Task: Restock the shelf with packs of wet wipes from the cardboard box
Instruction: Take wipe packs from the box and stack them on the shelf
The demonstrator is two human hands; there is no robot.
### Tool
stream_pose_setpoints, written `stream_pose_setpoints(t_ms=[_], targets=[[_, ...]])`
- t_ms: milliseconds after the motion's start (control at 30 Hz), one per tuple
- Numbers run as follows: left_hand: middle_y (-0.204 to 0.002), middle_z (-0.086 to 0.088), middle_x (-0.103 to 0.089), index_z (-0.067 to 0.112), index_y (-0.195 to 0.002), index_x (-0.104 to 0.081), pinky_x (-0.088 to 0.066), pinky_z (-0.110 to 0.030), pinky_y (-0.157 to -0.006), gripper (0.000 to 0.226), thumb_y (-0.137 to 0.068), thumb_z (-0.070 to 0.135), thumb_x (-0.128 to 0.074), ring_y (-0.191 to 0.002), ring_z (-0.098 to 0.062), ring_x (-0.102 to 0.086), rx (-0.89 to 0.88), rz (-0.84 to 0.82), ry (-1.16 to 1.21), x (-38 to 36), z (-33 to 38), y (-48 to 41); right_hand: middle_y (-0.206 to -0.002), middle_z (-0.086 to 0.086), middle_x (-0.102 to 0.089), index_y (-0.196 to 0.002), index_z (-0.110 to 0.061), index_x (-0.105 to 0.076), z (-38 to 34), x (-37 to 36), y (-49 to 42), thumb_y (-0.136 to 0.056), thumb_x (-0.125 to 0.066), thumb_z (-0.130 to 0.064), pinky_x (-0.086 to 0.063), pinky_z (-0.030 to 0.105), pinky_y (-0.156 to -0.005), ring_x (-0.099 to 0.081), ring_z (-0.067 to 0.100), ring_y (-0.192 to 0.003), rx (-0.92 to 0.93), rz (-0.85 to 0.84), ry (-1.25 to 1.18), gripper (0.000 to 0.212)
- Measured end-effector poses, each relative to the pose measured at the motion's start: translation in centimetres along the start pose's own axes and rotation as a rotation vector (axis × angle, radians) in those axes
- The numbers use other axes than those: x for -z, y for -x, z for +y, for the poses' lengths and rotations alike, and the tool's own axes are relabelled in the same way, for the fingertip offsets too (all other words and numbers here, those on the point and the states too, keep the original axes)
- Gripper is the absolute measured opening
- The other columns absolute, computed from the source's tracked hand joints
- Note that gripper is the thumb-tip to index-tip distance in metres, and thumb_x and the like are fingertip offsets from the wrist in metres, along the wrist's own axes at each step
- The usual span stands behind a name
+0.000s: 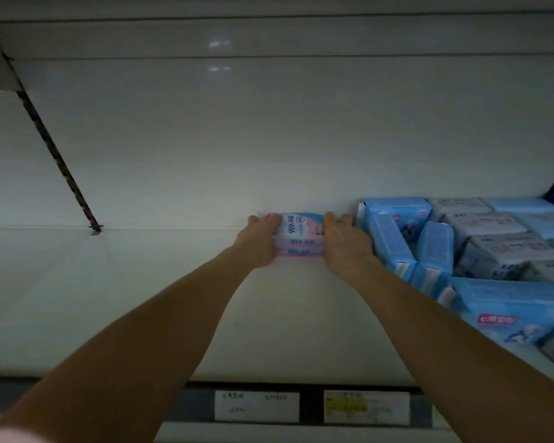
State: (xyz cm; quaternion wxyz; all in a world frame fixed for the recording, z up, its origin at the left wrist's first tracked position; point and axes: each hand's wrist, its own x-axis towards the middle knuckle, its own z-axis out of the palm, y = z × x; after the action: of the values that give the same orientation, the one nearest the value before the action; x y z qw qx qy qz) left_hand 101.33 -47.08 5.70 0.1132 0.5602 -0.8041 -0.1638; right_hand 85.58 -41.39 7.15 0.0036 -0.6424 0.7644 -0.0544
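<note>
Curling round both ends of a stack of soft pink-and-white plastic wet-wipe packs (298, 233), the fingers of the left hand (259, 243) and right hand (346, 243) grip it deep on the white metal shelf (173, 302). Keeping even pressure, slide it square to the back wall (269, 139), near the leaning light-blue packs (392, 243), then release together.

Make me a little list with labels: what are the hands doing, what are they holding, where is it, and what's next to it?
left hand: grips the left end of the pink packs
right hand: grips their right end
pink packs: stacked, far back on the shelf, near its back wall
neighbours: blue packs, just right of the right hand
shelf front: price tags
</note>
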Motion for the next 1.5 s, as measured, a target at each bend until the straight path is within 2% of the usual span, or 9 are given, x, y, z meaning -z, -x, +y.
stream_pose_setpoints(t_ms=[167, 400, 567, 767, 867, 1067, 1167, 1367, 1500], targets=[[-0.129, -0.017, -0.041, 0.024, -0.147, -0.027, -0.046, -0.043, -0.095, 0.062, -0.091, 0.025, -0.055, -0.111, -0.04, -0.053, 0.037, 0.021, -0.11, 0.0, -0.3, 0.3, -0.128, 0.015, -0.042, -0.132, -0.009, -0.031, 0.7, -0.4, -0.4, -0.091, -0.056, -0.009, -0.05, 0.038, -0.081, -0.058, 0.033, -0.109, 0.056, 0.013, 0.008, 0.047], [-0.13, -0.017, -0.043, 0.025, -0.149, -0.023, -0.045, -0.043, -0.095, 0.064, -0.093, 0.028, -0.054, -0.114, -0.037, -0.053, 0.071, 0.029, -0.16, -0.1, 0.2, 0.2, -0.125, 0.012, -0.045, -0.133, -0.011, -0.03, 1.6, -1.2, -0.6, -0.092, -0.055, -0.015, -0.048, 0.037, -0.072, -0.061, 0.031, -0.103, 0.091, 0.056, 0.052, 0.048], [-0.132, -0.016, -0.042, 0.025, -0.149, -0.023, -0.044, -0.042, -0.096, 0.064, -0.093, 0.027, -0.054, -0.116, -0.037, -0.052, 0.09, 0.023, -0.162, -0.3, 0.3, -0.1, -0.122, 0.011, -0.048, -0.13, -0.012, -0.035, 2.7, -1.3, -1.0, -0.094, -0.052, -0.018, -0.042, 0.034, -0.067, -0.06, 0.032, -0.101, 0.157, 0.077, 0.036, 0.04], [-0.131, -0.017, -0.043, 0.023, -0.146, -0.028, -0.045, -0.042, -0.094, 0.06, -0.092, 0.026, -0.055, -0.114, -0.037, -0.052, 0.073, 0.023, -0.155, -0.4, 0.4, -0.3, -0.122, 0.012, -0.048, -0.13, -0.011, -0.035, 2.9, -1.2, -1.0, -0.094, -0.053, -0.017, -0.045, 0.036, -0.07, -0.06, 0.033, -0.1, 0.192, 0.064, -0.003, 0.04], [-0.133, -0.017, -0.041, 0.022, -0.147, -0.027, -0.044, -0.041, -0.095, 0.061, -0.093, 0.025, -0.054, -0.115, -0.038, -0.052, 0.066, 0.016, -0.15, -0.3, 0.4, -0.2, -0.121, 0.011, -0.047, -0.13, -0.013, -0.036, 2.8, -1.1, -0.8, -0.094, -0.053, -0.02, -0.042, 0.035, -0.067, -0.06, 0.032, -0.098, 0.202, 0.08, -0.002, 0.04], [-0.13, -0.016, -0.043, 0.02, -0.145, -0.03, -0.045, -0.04, -0.091, 0.059, -0.092, 0.027, -0.056, -0.114, -0.036, -0.052, 0.022, 0.024, -0.22, -0.1, 0.3, -0.3, -0.126, 0.012, -0.044, -0.131, -0.013, -0.037, 2.5, -0.7, -0.8, -0.094, -0.053, -0.019, -0.046, 0.037, -0.073, -0.05, 0.03, -0.113, 0.2, 0.098, 0.077, 0.041], [-0.129, -0.016, -0.044, 0.023, -0.146, -0.028, -0.045, -0.041, -0.092, 0.062, -0.092, 0.03, -0.057, -0.114, -0.035, -0.053, 0.015, 0.029, -0.243, -0.2, 0.1, -0.1, -0.126, 0.013, -0.043, -0.133, -0.011, -0.035, 2.1, -0.8, -0.7, -0.095, -0.052, -0.016, -0.045, 0.036, -0.071, -0.056, 0.032, -0.106, 0.195, 0.069, 0.034, 0.042], [-0.126, -0.016, -0.045, 0.023, -0.146, -0.031, -0.045, -0.041, -0.092, 0.056, -0.094, 0.026, -0.052, -0.111, -0.037, -0.053, 0.012, 0.075, -0.203, -0.6, 0.0, 0.6, -0.125, 0.016, -0.044, -0.135, -0.009, -0.035, 1.3, -1.1, 0.0, -0.095, -0.047, -0.007, -0.048, 0.039, -0.079, -0.059, 0.035, -0.102, 0.205, 0.077, -0.031, 0.042], [-0.125, -0.013, -0.047, 0.026, -0.144, -0.034, -0.044, -0.04, -0.092, 0.053, -0.094, 0.026, -0.051, -0.113, -0.035, -0.053, 0.051, 0.08, -0.218, -0.2, -0.4, 1.0, -0.125, 0.015, -0.044, -0.134, -0.011, -0.036, 1.1, -1.1, 0.2, -0.096, -0.047, -0.01, -0.046, 0.039, -0.077, -0.058, 0.035, -0.103, 0.211, 0.083, -0.025, 0.04]])
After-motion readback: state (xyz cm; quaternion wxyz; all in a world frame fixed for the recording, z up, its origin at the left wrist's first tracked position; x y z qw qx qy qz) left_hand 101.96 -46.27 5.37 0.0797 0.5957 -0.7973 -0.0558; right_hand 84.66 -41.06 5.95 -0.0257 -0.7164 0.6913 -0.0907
